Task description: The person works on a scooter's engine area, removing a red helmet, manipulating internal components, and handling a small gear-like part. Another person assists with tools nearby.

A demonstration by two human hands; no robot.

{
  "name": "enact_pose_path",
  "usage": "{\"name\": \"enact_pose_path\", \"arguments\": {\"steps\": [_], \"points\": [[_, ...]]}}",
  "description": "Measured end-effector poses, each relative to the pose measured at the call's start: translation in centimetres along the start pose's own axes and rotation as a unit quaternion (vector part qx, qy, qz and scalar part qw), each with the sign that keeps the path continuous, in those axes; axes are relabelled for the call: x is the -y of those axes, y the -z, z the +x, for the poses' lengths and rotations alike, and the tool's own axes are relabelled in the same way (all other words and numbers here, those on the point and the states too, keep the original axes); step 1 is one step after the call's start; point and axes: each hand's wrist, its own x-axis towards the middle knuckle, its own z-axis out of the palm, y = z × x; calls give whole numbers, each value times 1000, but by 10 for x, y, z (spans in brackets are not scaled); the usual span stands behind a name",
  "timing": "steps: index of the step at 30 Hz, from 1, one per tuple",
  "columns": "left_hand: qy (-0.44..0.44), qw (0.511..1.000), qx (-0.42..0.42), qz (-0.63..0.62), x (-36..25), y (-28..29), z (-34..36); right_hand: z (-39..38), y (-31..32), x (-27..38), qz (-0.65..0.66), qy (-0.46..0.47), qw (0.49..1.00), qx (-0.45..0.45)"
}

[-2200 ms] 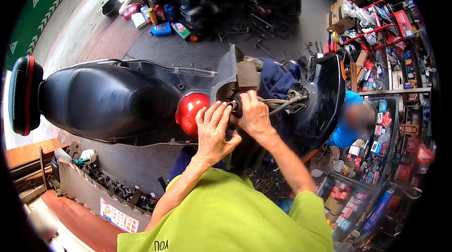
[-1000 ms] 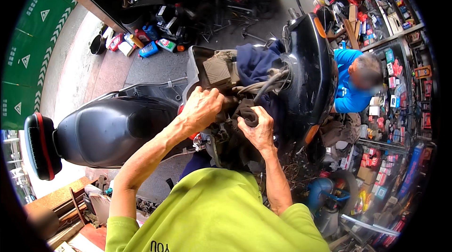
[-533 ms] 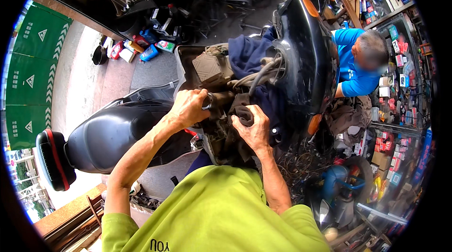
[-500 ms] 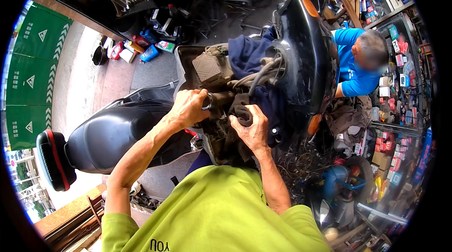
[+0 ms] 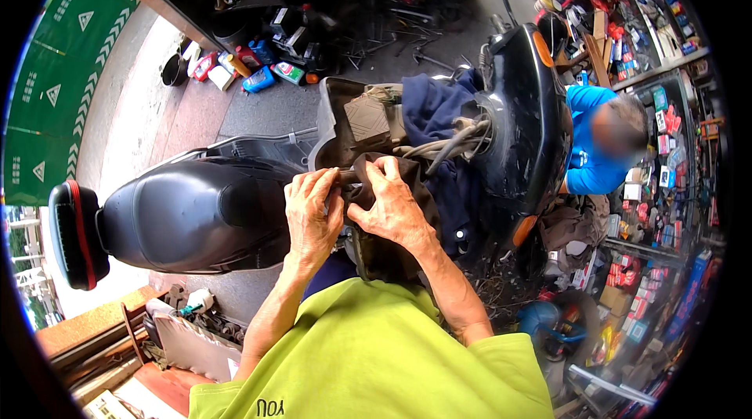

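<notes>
My left hand (image 5: 313,211) is closed, with its fingers curled around a small metal part that they mostly hide. Close beside it, my right hand (image 5: 392,207) pinches a dark brown rag (image 5: 419,188), which bunches up over the fingers and hangs down past the wrist. Both hands almost touch above the open footwell of a black scooter (image 5: 204,215). Beyond them, the footwell holds a square tan block (image 5: 366,119). A navy cloth (image 5: 431,102) and several grey cables (image 5: 462,141) lie against the front panel (image 5: 521,121).
A person in a blue shirt (image 5: 587,141) is beyond the scooter's front, at the right. Shelves of small boxes (image 5: 666,145) line that side. Bottles (image 5: 258,78) and scattered tools (image 5: 415,16) lie on the floor at the far side. A green barrier (image 5: 63,82) stands at left.
My left hand has come down and slightly left, and its shiny ring is now hidden. My right hand has moved up and left toward it, bringing the rag along. The view has shifted a little.
</notes>
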Motion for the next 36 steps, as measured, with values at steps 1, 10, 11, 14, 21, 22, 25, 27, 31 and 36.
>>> {"name": "enact_pose_path", "arguments": {"steps": [1,10,11,14,21,22,25,27,31,36], "points": [[15,999,-34,-8,1,-5,-5,3,0,4,-11,-5,1000,8],[98,994,-21,-35,-23,-24,-47,18,-18,-9,-224,27,974,-20],[103,993,-6,-54,-23,-22,-47,19,-17,-8,-230,45,972,-8],[91,993,11,-68,-21,-26,-47,23,-14,-14,-270,114,956,18],[86,995,27,-43,-17,-32,-50,76,17,-25,-273,285,885,247],[88,995,24,-49,-16,-32,-50,91,22,-17,-265,300,864,305],[84,994,10,-64,-15,-31,-51,95,23,-11,-265,288,865,314],[85,994,-1,-75,-14,-31,-51,72,17,-5,-267,223,912,217],[84,991,-26,-101,-11,-35,-55,26,-13,-5,-328,107,938,-13],[84,984,-74,-137,-9,-41,-59,32,-18,-16,-328,151,932,-16]]}}
